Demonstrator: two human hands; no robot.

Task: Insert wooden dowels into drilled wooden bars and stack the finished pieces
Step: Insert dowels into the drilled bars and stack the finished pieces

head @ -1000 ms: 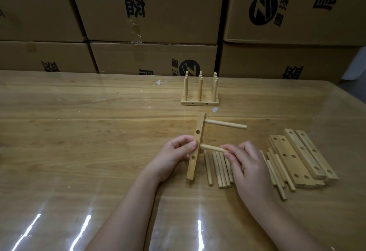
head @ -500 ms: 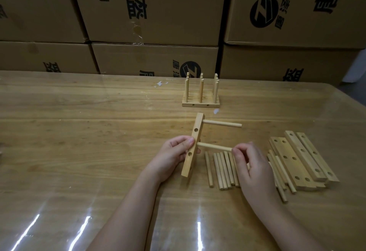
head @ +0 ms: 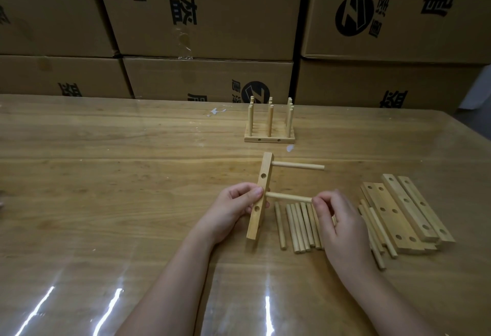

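On the table (head: 111, 181), the left hand (head: 233, 209) grips the drilled bar (head: 259, 197) about its middle, thumb on the side that shows three open holes. The bar's long axis runs away from the person, its far end leaning a little right. Two dowels stick out of its right side and point right, nearly level: the far dowel (head: 299, 166) near the bar's top end and the middle dowel (head: 288, 197) halfway down. Beyond the bar, near the cardboard boxes (head: 212, 11), the finished pieces (head: 269, 138) sit with their pegs upright. Loose dowels (head: 299, 226) lie side by side just right of the bar, lengthwise toward the person. The right hand (head: 341, 220) pinches the middle dowel's free end with curled fingertips. Farthest right, spare bars (head: 406, 212) lie flat in a slanted pile.
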